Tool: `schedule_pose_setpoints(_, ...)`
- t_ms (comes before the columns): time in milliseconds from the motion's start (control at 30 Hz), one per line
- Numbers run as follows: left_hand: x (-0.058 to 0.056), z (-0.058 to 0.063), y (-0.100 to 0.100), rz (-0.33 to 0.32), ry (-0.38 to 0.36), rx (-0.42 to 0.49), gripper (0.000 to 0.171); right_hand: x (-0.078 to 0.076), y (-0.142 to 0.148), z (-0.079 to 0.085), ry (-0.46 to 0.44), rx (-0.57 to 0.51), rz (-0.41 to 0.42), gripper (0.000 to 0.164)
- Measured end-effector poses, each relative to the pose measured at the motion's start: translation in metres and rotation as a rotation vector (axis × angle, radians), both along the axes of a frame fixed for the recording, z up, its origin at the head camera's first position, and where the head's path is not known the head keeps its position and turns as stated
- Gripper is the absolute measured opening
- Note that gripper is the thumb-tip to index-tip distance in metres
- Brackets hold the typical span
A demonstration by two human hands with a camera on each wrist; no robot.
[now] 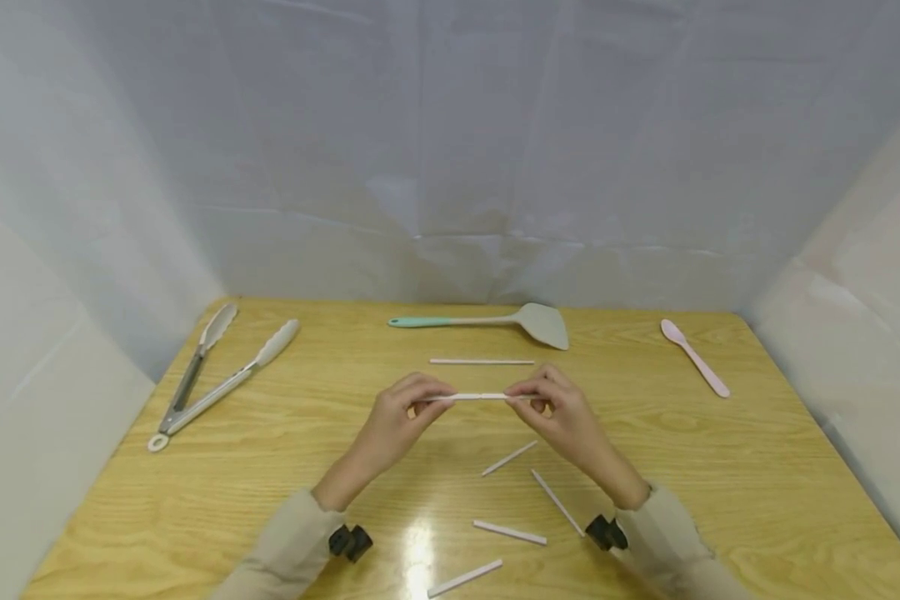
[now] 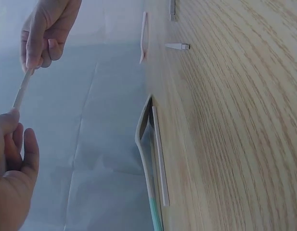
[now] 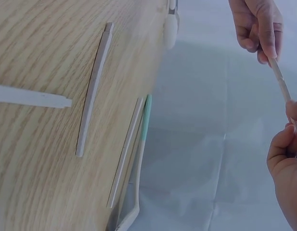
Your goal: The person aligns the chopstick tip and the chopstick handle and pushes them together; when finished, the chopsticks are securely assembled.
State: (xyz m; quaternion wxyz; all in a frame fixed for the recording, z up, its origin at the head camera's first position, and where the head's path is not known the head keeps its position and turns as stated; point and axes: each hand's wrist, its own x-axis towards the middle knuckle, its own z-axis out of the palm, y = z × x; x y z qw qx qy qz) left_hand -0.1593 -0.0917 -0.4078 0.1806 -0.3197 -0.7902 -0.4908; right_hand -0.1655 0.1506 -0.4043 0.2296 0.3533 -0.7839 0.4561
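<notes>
My left hand (image 1: 399, 418) and right hand (image 1: 564, 418) each pinch one end of a thin white stick (image 1: 480, 396), held level above the table. Near its middle the stick shows a small seam, also visible on the stick (image 3: 281, 82) in the right wrist view. Thumb and fingertips cover both ends. Below the hands lie several shorter white sticks (image 1: 510, 532) at different angles, one of them a stick (image 3: 93, 91) with a narrowed tip. Just beyond the hands, a longer white stick (image 1: 482, 362) lies crosswise on the wood.
A spatula (image 1: 543, 325) with a mint-green handle lies along the back of the wooden table (image 1: 757, 467). Spread tongs (image 1: 210, 400) rest at the left, and a pink spoon (image 1: 693, 357) at the right. Pale sheeting (image 1: 450, 167) encloses the back and sides.
</notes>
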Motion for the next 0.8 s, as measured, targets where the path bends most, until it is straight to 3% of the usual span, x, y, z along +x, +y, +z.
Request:
schedule_pose_setpoints(300, 0.0007, 0.0031, 0.0003, -0.023, 0.114, 0.014, 0.012, 0.0027, -0.0012, 0.0068, 0.072, -0.017, 0.022, 0.022)
schedule_pose_setpoints(433, 0.0014, 0.0055, 0.0017, -0.022, 0.128, 0.007, 0.011, 0.0039, -0.0009, 0.0095, 0.105, -0.028, 0.038, 0.006)
schedule_pose_setpoints(600, 0.0022, 0.0072, 0.0021, -0.022, 0.116, 0.005, 0.011, 0.0040, -0.0020, 0.0095, 0.178, -0.030, 0.039, 0.030)
schedule_pose_setpoints(800, 0.0041, 0.0075, 0.0012, -0.010, 0.106, 0.004, 0.012, 0.0039, -0.0038, 0.0089, 0.215, -0.018, 0.035, 0.032)
